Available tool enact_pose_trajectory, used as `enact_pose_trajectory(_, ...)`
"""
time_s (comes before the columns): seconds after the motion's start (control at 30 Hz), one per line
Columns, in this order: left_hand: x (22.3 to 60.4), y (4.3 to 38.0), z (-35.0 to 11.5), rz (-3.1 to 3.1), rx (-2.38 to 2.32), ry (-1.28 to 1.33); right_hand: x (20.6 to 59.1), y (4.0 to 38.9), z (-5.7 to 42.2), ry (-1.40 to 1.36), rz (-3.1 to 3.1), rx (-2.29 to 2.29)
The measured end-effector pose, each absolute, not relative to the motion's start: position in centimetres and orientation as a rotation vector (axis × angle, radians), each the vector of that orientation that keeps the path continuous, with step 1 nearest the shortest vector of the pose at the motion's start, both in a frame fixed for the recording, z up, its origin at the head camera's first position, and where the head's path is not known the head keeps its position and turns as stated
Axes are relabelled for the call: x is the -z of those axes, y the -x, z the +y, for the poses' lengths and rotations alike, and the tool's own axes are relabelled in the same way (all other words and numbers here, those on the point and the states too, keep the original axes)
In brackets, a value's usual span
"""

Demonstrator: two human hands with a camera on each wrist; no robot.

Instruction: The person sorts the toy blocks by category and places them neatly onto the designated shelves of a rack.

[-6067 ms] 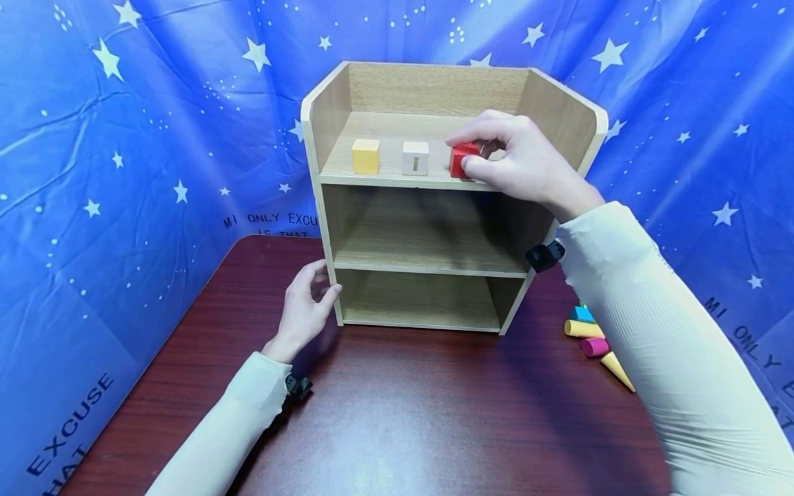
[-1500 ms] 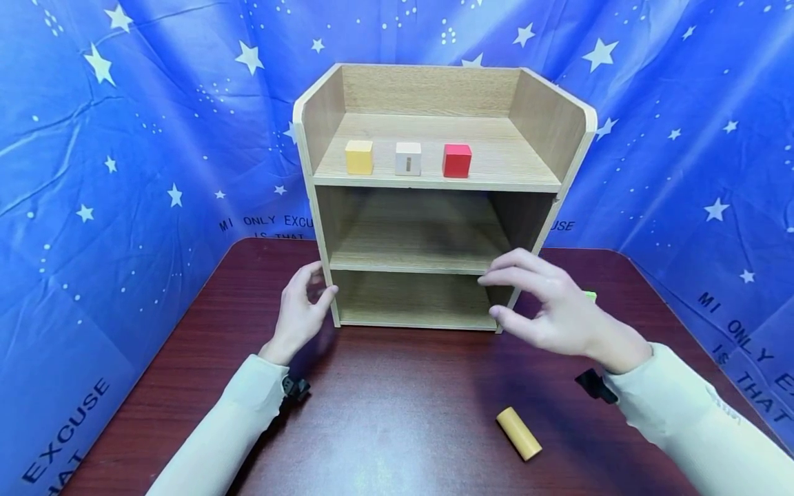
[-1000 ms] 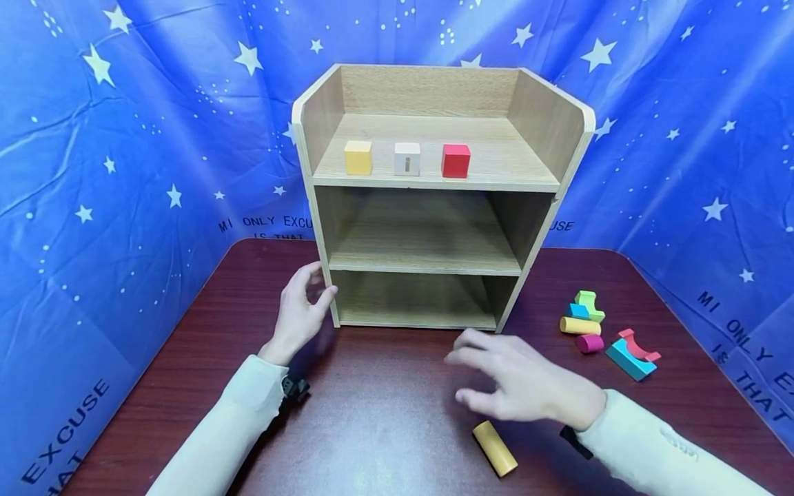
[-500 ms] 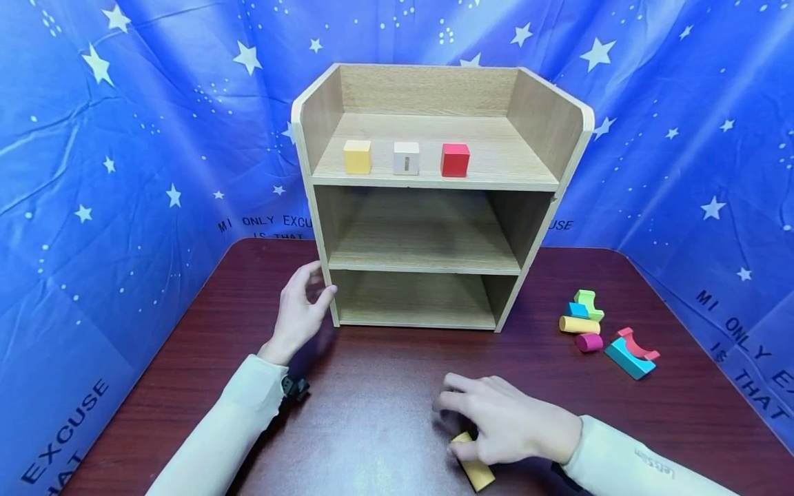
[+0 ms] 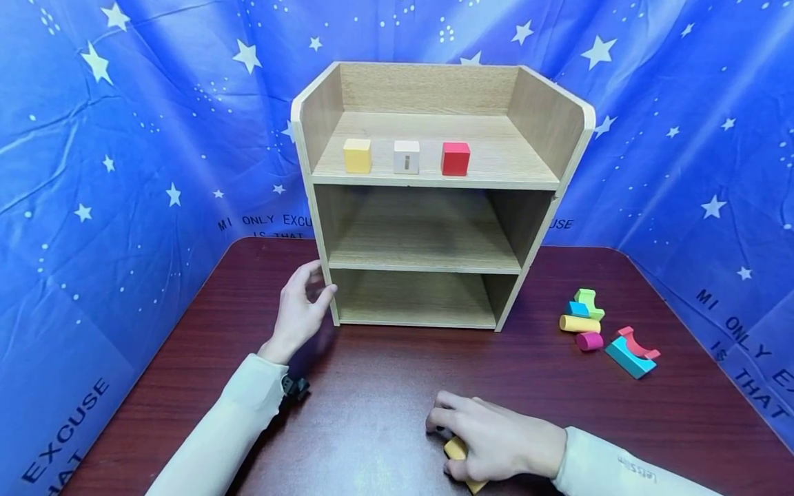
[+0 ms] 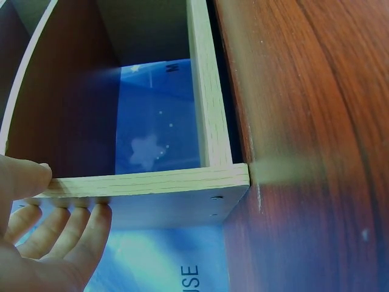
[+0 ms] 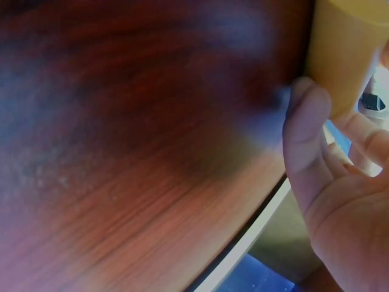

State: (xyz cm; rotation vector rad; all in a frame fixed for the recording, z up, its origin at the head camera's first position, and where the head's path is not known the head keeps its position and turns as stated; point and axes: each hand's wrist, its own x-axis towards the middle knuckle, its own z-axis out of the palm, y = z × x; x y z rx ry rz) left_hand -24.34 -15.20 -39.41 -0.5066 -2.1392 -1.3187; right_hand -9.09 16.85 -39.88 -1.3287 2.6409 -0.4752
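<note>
Right hand (image 5: 499,437) pinching yellow cylinder (image 5: 456,449) at near side of table (image 5: 366,393); left hand (image 5: 296,313) gripping shelf (image 5: 428,182).
Right thumb and fingers curl to either side of the cylinder, parted by its width; whether it touches the tabletop is hidden. Left thumb on front edge of left side panel (image 6: 146,185), fingertips against its outer face. Yellow cube (image 5: 357,156), white cube (image 5: 406,158) and red cube (image 5: 455,159) sit apart along the top board's front edge, raised panels bounding its sides and back. At right: magenta cylinder (image 5: 589,342), red arch (image 5: 637,344) beside teal block (image 5: 630,359). Bare tabletop spans right hand to shelf; lower bays (image 5: 412,297) face front.
</note>
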Motion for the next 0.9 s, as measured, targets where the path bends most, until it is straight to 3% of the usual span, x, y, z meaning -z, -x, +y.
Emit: enact_pose_trajectory(0.9,39.3,24.2,-15.1,-2.102,1.361,0.532,39.2,10.5,17.9,1.330,2.586,0.638)
